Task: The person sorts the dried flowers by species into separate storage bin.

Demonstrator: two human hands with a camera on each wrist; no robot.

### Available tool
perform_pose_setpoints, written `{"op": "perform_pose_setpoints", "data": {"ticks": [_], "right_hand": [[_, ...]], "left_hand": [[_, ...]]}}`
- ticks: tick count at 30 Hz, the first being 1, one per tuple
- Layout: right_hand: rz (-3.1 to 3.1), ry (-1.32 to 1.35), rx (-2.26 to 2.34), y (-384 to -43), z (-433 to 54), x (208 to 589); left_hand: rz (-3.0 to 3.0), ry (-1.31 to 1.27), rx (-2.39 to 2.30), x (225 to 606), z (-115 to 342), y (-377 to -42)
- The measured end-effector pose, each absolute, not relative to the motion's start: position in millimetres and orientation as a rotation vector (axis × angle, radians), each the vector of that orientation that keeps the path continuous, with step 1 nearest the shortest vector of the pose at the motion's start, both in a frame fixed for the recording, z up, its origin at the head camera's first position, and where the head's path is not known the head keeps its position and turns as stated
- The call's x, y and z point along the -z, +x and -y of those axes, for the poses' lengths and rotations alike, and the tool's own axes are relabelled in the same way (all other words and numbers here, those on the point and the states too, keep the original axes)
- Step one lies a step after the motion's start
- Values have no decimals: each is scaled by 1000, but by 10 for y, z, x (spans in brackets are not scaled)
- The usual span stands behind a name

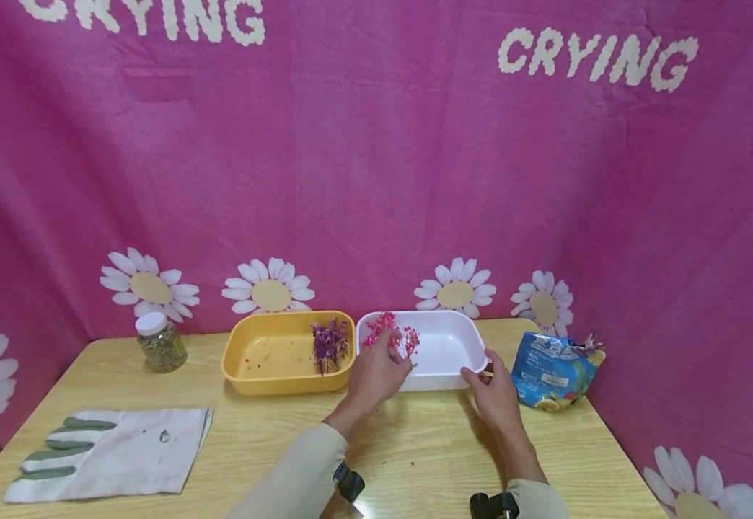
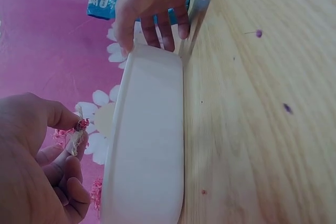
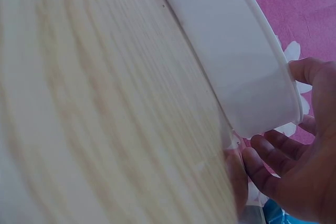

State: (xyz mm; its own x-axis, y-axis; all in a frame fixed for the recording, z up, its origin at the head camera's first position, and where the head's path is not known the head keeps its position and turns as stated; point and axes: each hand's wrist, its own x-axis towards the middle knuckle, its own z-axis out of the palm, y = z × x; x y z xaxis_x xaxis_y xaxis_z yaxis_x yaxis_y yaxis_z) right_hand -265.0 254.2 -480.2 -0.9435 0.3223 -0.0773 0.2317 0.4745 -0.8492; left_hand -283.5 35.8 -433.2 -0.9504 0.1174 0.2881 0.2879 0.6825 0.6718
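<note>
My left hand [image 1: 376, 371] pinches the stem end of a pink dried-flower sprig [image 2: 83, 124] between thumb and fingers, over the left part of a white plastic tub [image 1: 444, 346]. More pink dried flowers [image 1: 379, 326] show at the tub's left end; the hand partly hides them. At the tub's right front corner, my right hand [image 1: 496, 400] grips the rim, thumb on top and fingers against the outer wall. Touching the tub's left side stands a yellow tub [image 1: 266, 386], with purple dried flowers [image 1: 329, 344] at its right end.
A blue printed pouch [image 1: 548, 371] stands right of my right hand. Beside that hand lies a slim tool with a metal band [image 2: 201, 3], partly hidden. Farther left are a white-lidded jar [image 1: 164, 346] and a white-and-green glove [image 1: 123, 450]. Small bits dot the wooden table [image 1: 415, 440].
</note>
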Motion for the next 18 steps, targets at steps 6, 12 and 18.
{"op": "perform_pose_setpoints", "data": {"ticks": [6,12,18], "right_hand": [[2612,-483,-1481,-2650,-2552,4806],[2605,-475,-1476,-2653,-2558,4817],[2607,-477,-1481,-2663,-2573,4810]], "left_hand": [[2729,-253,1075,4336,-431,-2920],[2758,-196,1064,4381,-444,-2982],[2737,-195,1053,4400,-445,-3004]]}}
